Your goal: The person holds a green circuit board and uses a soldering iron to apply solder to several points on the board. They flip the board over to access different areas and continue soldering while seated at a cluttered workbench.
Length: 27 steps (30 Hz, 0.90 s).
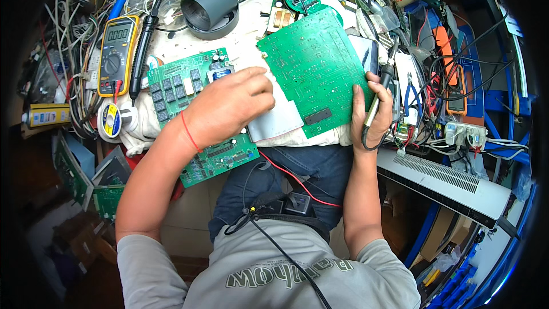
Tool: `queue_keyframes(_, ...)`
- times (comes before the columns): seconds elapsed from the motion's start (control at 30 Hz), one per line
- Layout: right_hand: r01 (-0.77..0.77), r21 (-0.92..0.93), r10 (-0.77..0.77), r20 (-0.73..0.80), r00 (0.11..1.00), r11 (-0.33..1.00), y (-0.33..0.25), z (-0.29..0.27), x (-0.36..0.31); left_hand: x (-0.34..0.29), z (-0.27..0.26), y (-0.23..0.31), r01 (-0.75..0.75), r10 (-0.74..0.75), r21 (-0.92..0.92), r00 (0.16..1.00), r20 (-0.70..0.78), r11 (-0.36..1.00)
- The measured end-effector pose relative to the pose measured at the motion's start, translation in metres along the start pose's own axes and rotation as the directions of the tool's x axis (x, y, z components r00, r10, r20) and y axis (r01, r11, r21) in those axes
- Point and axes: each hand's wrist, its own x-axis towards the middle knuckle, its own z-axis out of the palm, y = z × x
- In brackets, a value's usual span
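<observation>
A large green circuit board point(314, 74) is tilted in front of me, its solder side showing and a long black chip near its lower edge. My right hand point(372, 114) is closed around a soldering iron point(373, 109), its tip pointing up and away, while the thumb lies against the board's right edge. My left hand point(237, 97) has its fingers curled in over a white pad point(277, 121); whatever they pinch is hidden. Beneath my left forearm lies a second green board point(171, 68) carrying black relays, partly covered by the wrist.
At the left stand a yellow multimeter point(118, 51) and a solder spool point(108, 120) among tangled cables. A grey cylindrical holder point(210, 8) sits at the back. To the right are pliers point(411, 100), an orange meter point(456, 91), a power strip point(466, 135) and a long white grilled unit point(446, 186).
</observation>
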Motion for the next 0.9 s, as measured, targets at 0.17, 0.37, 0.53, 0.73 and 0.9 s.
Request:
queue_keyframes(0.17, -0.021, 0.03, 0.021, -0.005, 1.0, 0.999, 0.003, 0.0, -0.001, -0.003, -0.003, 0.006, 0.115, -0.122, -0.087, 0.99, -0.076, 0.99)
queue_keyframes(0.37, -0.163, 0.213, 0.182, -0.072, 0.981, 0.963, -0.006, -0.015, 0.004, -0.001, -0.005, 0.005, 0.371, -0.442, -0.287, 0.864, -0.243, 0.883)
queue_keyframes(0.53, -0.228, 0.621, 0.34, -0.067, 0.938, 0.75, -0.016, -0.022, 0.017, 0.004, 0.002, -0.004, 0.4, -0.402, -0.089, 0.831, -0.384, 0.912)
queue_keyframes(0.73, -0.35, 0.654, 0.24, 0.255, 0.937, 0.671, -0.031, -0.013, 0.017, 0.015, 0.015, -0.012, 0.398, -0.339, 0.068, 0.848, -0.407, 0.915)
queue_keyframes(0.9, -0.427, 0.488, 0.263, 0.371, 0.891, 0.761, -0.051, -0.011, 0.005, 0.022, 0.013, -0.012, 0.427, -0.358, 0.131, 0.861, -0.362, 0.895)
